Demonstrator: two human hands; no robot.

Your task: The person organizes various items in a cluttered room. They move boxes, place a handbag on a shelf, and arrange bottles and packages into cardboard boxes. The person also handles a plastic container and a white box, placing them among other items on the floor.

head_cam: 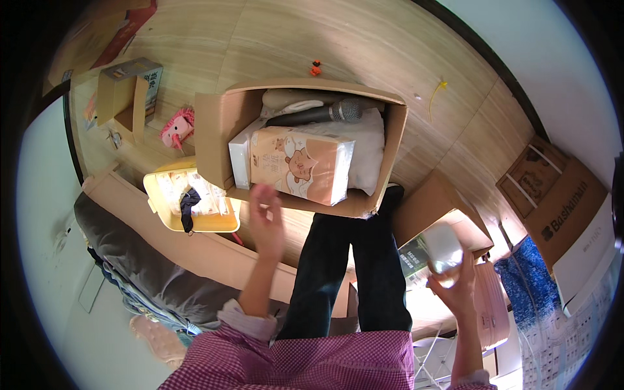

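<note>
My right hand (458, 287) grips a pale, shiny rounded object (444, 251), blurred, in front of a dark green printed package. My left hand (267, 222) is raised, holding nothing, just below the near edge of an uncovered cardboard box (312, 84). Inside that box lie a tissue pack (295, 163) with a cartoon bear, a white box (240, 163), a microphone (317, 114) with a metal mesh head, and a whitish soft packet (368, 151). To the left of the box, a yellow plastic bin (222, 225) holds small wrapped packs and a black strip of cloth (188, 207).
Another cardboard box (429, 204) is at right, beside a pink suitcase (492, 307) and a large printed carton (568, 214). A pink toy (176, 129) and a small opened carton (122, 95) lie at left. Orange (316, 69) and yellow (441, 86) bits lie on the floor.
</note>
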